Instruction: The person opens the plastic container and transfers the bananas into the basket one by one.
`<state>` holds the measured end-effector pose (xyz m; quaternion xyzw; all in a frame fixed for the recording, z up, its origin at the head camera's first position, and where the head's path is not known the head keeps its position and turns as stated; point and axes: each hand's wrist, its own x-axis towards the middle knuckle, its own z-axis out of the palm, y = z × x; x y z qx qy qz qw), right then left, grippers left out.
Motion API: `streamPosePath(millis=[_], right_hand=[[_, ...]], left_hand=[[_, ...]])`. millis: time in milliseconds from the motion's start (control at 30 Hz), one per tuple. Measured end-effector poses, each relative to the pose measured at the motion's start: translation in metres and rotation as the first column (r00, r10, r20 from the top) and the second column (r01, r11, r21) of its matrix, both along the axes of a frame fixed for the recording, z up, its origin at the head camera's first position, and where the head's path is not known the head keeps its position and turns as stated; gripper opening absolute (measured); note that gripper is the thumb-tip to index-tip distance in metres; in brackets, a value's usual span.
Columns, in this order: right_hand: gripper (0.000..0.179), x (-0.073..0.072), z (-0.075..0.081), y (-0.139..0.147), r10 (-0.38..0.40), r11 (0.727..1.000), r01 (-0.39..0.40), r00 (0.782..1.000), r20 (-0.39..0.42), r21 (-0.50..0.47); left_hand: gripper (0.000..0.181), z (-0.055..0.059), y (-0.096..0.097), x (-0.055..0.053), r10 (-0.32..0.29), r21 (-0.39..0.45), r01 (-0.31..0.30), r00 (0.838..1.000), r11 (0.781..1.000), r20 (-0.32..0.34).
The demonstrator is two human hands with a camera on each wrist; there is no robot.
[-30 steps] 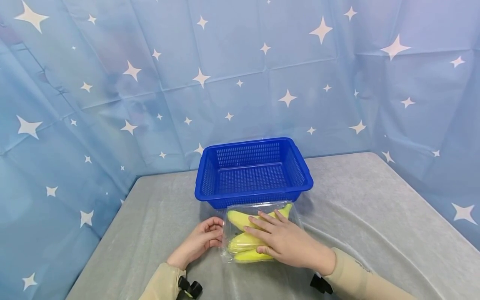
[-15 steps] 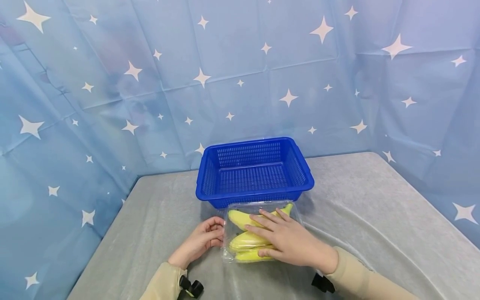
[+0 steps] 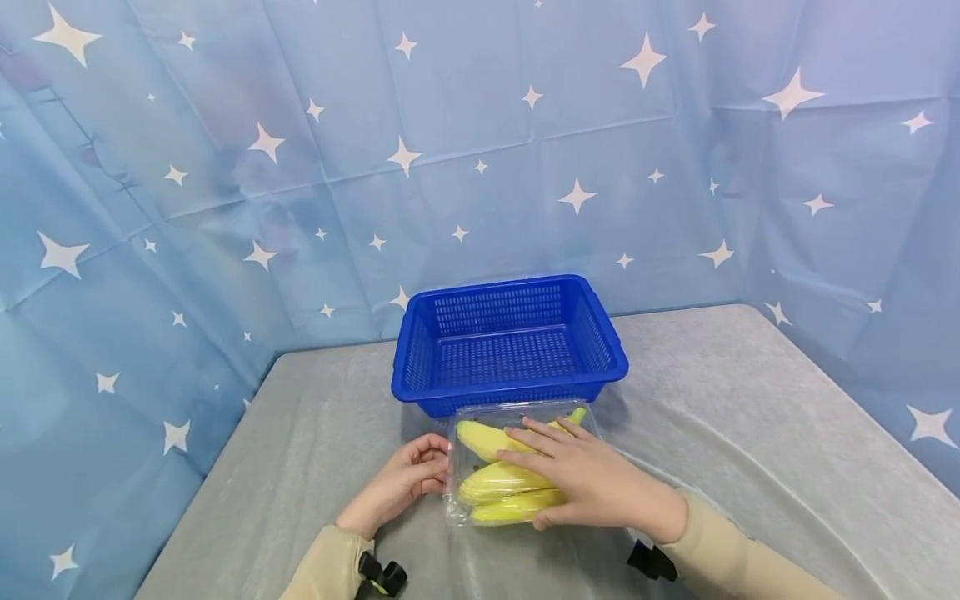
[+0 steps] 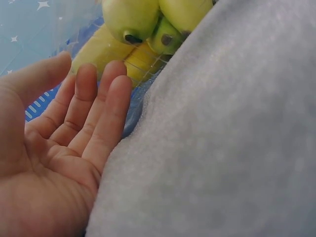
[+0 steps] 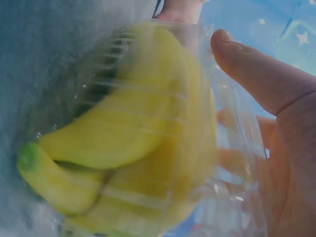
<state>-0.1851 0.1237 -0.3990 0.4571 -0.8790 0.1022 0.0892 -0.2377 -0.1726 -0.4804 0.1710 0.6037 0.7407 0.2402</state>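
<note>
Yellow bananas (image 3: 502, 482) in clear box (image 3: 517, 411)

You have two hands (image 3: 592, 482), one clear box (image 3: 468, 468), at least three bananas (image 3: 501, 481), one basket (image 3: 510, 391) and one table (image 3: 712, 408) before you.

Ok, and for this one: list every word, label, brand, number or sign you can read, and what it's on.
None: nothing can be read in any current view.
Clear container and bananas: no label or printing visible.
Blue basket: no lettering visible.
Backdrop: white stars, no text visible.
Black wrist devices: too small to tell whether they carry any marking.
</note>
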Motion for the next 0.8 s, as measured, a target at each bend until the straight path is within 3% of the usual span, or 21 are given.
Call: streamPosePath(millis=[800], right_hand=[[0.069, 0.001, 0.02, 0.012, -0.031, 0.999, 0.03, 0.997, -0.065, -0.025]], left_hand=[[0.019, -0.001, 0.0, 0.001, -0.025, 0.02, 0.025, 0.999, 0.999, -0.024]])
